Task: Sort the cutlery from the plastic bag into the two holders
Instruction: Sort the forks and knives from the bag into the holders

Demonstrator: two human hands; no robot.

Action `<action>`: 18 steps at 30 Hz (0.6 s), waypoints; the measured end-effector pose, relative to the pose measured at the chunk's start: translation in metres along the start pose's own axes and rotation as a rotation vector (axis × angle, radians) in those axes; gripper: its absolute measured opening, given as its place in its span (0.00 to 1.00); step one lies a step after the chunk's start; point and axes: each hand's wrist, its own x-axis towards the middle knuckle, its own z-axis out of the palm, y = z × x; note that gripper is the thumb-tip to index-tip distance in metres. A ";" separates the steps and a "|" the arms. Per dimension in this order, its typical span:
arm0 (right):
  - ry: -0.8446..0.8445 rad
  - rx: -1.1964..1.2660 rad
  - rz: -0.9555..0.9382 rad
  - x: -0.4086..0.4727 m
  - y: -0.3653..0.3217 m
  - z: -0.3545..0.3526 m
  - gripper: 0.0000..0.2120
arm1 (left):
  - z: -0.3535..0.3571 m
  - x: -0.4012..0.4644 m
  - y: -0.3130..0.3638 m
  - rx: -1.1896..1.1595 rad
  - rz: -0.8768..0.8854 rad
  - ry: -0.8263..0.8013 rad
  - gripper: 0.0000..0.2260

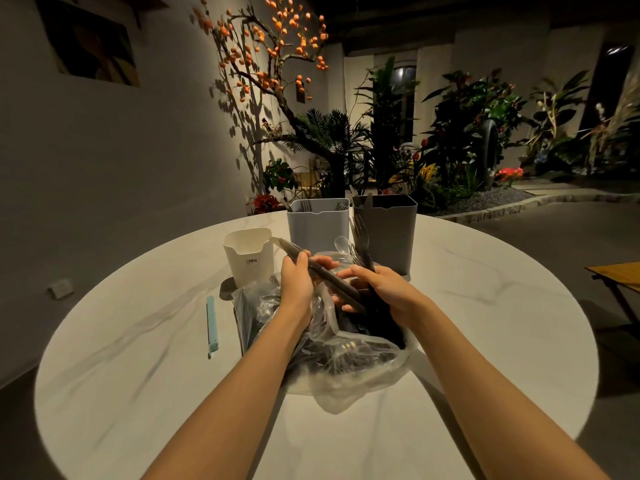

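Note:
A clear plastic bag (349, 362) full of dark cutlery lies in the middle of the round table. Over its mouth my left hand (298, 282) grips a few grey knives (332, 277), their blades pointing up and left. To the right, my right hand (381, 291) holds a bunch of dark forks (362, 242) and a clear spoon, tines up. Behind the bag stand a light grey holder (317, 225) with forks in it and a dark grey holder (386, 230) with knives in it.
A small white cup-like holder (247, 256) stands left of the bag. A pale blue bag clip (211, 325) lies on the white marble table (138, 358) further left. Plants and a wall are beyond the far edge; a wooden stool is at the right.

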 end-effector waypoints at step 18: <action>0.103 -0.057 -0.059 0.002 0.007 0.005 0.13 | 0.002 -0.009 -0.008 0.335 0.008 -0.281 0.08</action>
